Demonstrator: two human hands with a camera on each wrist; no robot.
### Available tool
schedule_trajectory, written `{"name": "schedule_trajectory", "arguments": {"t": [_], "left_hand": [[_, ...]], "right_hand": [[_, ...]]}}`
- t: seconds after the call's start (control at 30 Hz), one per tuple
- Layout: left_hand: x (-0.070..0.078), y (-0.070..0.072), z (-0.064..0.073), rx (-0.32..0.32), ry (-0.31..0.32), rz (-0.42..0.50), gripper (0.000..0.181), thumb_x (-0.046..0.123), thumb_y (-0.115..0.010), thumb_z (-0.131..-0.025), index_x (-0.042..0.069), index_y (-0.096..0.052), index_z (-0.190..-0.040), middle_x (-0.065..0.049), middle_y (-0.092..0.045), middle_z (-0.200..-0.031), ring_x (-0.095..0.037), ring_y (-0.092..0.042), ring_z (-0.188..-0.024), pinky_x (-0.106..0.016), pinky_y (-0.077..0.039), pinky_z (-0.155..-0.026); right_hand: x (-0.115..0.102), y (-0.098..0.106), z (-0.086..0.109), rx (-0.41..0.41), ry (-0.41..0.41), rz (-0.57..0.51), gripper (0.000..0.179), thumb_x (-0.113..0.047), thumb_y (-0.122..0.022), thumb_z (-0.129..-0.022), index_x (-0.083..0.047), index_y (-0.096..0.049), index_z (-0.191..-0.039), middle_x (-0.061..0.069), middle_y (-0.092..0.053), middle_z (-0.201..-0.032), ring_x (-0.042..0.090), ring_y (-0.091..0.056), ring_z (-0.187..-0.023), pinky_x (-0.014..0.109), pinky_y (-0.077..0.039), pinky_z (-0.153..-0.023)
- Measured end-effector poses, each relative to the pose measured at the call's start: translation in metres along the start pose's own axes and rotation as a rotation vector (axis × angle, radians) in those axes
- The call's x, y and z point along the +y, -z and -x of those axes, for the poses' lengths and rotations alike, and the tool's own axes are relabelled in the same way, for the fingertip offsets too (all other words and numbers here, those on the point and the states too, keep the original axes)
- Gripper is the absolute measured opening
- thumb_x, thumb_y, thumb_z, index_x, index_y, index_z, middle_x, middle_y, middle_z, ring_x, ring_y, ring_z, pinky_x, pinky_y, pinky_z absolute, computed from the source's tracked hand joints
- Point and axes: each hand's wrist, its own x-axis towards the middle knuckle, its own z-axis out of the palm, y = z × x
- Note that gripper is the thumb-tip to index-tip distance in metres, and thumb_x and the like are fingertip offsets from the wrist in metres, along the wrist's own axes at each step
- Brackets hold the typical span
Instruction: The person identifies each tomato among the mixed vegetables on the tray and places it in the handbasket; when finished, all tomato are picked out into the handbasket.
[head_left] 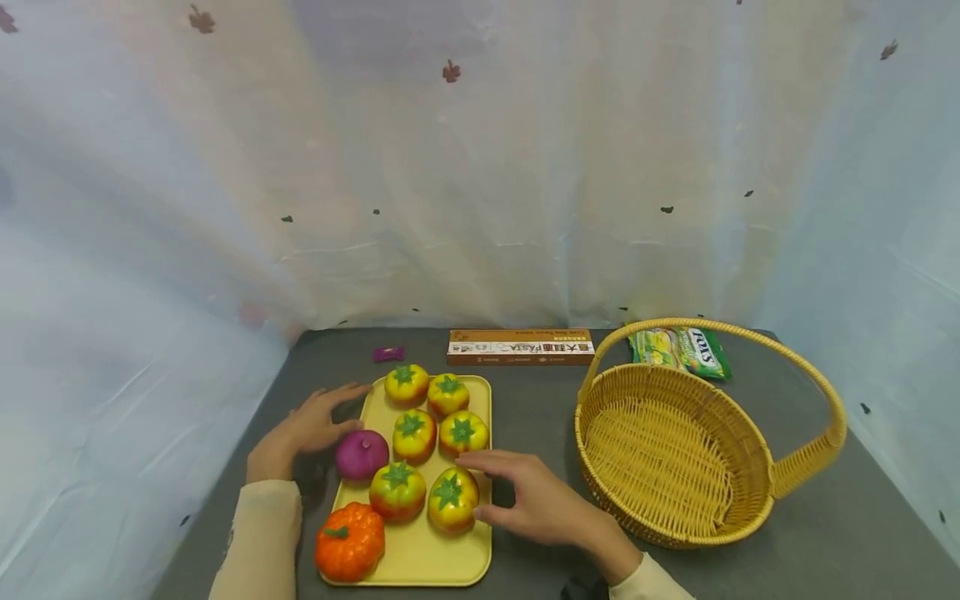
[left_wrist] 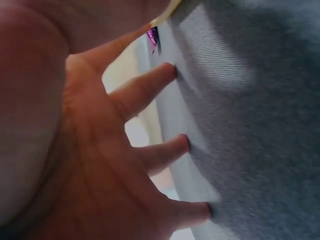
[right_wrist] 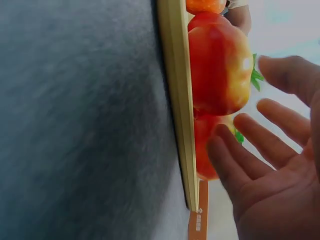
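A yellow tray [head_left: 427,562] carries several red-and-yellow tomatoes with green star-shaped tops, a purple onion [head_left: 362,456] and an orange pumpkin [head_left: 350,542]. My left hand [head_left: 309,423] is at the tray's left edge, thumb close to the onion. In the left wrist view its fingers are spread, with fingertips at the grey tabletop [left_wrist: 250,160]. At the right edge, my right hand [head_left: 536,500] reaches over the tray with thumb and fingers apart beside the nearest tomato [head_left: 453,502]. Another tomato [head_left: 462,433] lies just beyond its fingertips. Neither hand grips anything.
To the right stands a yellow wicker basket [head_left: 750,500] with a tall arched handle. Behind it lies a green candy bag [head_left: 686,350]. A pasta box [head_left: 521,347] and a small purple wrapped candy [head_left: 388,354] lie along the back, before a hanging pale curtain [head_left: 480,167].
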Motion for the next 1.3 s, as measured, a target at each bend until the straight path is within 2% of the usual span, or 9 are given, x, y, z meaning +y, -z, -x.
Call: {"name": "schedule_trajectory", "arguments": {"t": [0.13, 0.3, 0.4, 0.53, 0.67, 0.87, 1.1, 1.2, 1.3], "left_hand": [[0.001, 0.004, -0.001, -0.016, -0.013, -0.006, 0.07, 0.03, -0.078, -0.101, 0.015, -0.052, -0.164, -0.033, -0.042, -0.169, -0.072, -0.03, -0.151, -0.092, -0.026, -0.113], [0.002, 0.006, -0.003, -0.035, -0.009, -0.006, 0.07, 0.029, -0.078, -0.101, 0.015, -0.052, -0.164, -0.033, -0.041, -0.169, -0.074, -0.026, -0.152, -0.088, -0.025, -0.118], [0.003, 0.007, -0.002, -0.05, 0.0, -0.002, 0.07, 0.029, -0.078, -0.101, 0.016, -0.052, -0.164, -0.034, -0.039, -0.17, -0.075, -0.023, -0.153, -0.089, -0.024, -0.117], [0.002, 0.008, -0.003, -0.06, 0.002, 0.005, 0.071, 0.028, -0.078, -0.101, 0.016, -0.051, -0.165, -0.033, -0.039, -0.17, -0.075, -0.022, -0.153, -0.089, -0.024, -0.118], [0.002, 0.008, -0.004, -0.06, -0.002, 0.015, 0.071, 0.027, -0.079, -0.1, 0.016, -0.052, -0.165, -0.033, -0.039, -0.171, -0.075, -0.022, -0.153, -0.088, -0.024, -0.119], [0.003, 0.008, -0.005, -0.065, -0.003, 0.019, 0.071, 0.027, -0.079, -0.1, 0.016, -0.052, -0.164, -0.033, -0.038, -0.171, -0.074, -0.022, -0.153, -0.088, -0.023, -0.119], [0.003, 0.009, -0.005, -0.066, 0.007, 0.015, 0.072, 0.029, -0.08, -0.099, 0.017, -0.052, -0.164, -0.032, -0.039, -0.171, -0.074, -0.023, -0.153, -0.088, -0.024, -0.119], [0.002, 0.009, -0.005, -0.066, 0.011, 0.015, 0.072, 0.03, -0.08, -0.099, 0.018, -0.052, -0.165, -0.032, -0.038, -0.171, -0.074, -0.022, -0.154, -0.088, -0.023, -0.119], [0.001, 0.009, -0.005, -0.066, 0.006, 0.009, 0.072, 0.03, -0.08, -0.1, 0.017, -0.052, -0.165, -0.033, -0.038, -0.171, -0.074, -0.021, -0.153, -0.089, -0.022, -0.118]], "right_hand": [[0.001, -0.005, -0.01, -0.037, -0.006, 0.007, 0.061, -0.022, -0.083, -0.1, -0.028, -0.061, -0.156, -0.009, -0.064, -0.155, 0.01, -0.064, -0.138, 0.034, -0.056, -0.114], [0.001, -0.006, -0.012, -0.049, -0.029, 0.006, 0.06, -0.033, -0.085, -0.098, -0.029, -0.063, -0.153, -0.004, -0.068, -0.142, 0.002, -0.064, -0.113, 0.033, -0.059, -0.101], [0.001, -0.006, -0.01, -0.043, -0.032, 0.027, 0.057, -0.033, -0.086, -0.096, -0.027, -0.067, -0.15, -0.005, -0.066, -0.14, 0.003, -0.064, -0.116, 0.032, -0.058, -0.102], [0.002, -0.007, -0.01, -0.035, -0.012, 0.018, 0.049, -0.022, -0.086, -0.095, -0.022, -0.071, -0.142, -0.007, -0.069, -0.141, 0.004, -0.066, -0.118, 0.03, -0.059, -0.101], [0.003, -0.008, -0.01, -0.043, -0.025, -0.017, 0.049, -0.023, -0.087, -0.095, -0.022, -0.07, -0.141, -0.008, -0.071, -0.136, 0.0, -0.066, -0.111, 0.029, -0.061, -0.098], [-0.001, -0.005, -0.008, -0.033, -0.027, -0.033, 0.049, -0.025, -0.087, -0.095, -0.024, -0.071, -0.141, -0.009, -0.069, -0.136, 0.002, -0.065, -0.115, 0.03, -0.061, -0.101], [-0.028, 0.029, 0.006, 0.06, 0.039, -0.157, 0.048, -0.024, -0.084, -0.1, -0.023, -0.069, -0.145, 0.001, -0.067, -0.146, 0.015, -0.068, -0.131, 0.035, -0.063, -0.104], [-0.036, 0.053, 0.016, 0.138, 0.085, -0.134, 0.05, -0.021, -0.085, -0.099, -0.02, -0.068, -0.146, 0.005, -0.068, -0.148, 0.017, -0.069, -0.131, 0.035, -0.063, -0.104], [-0.039, 0.077, 0.032, 0.231, 0.083, -0.104, 0.052, -0.014, -0.085, -0.098, -0.019, -0.067, -0.147, 0.005, -0.067, -0.148, 0.015, -0.067, -0.133, 0.031, -0.061, -0.107]]}}
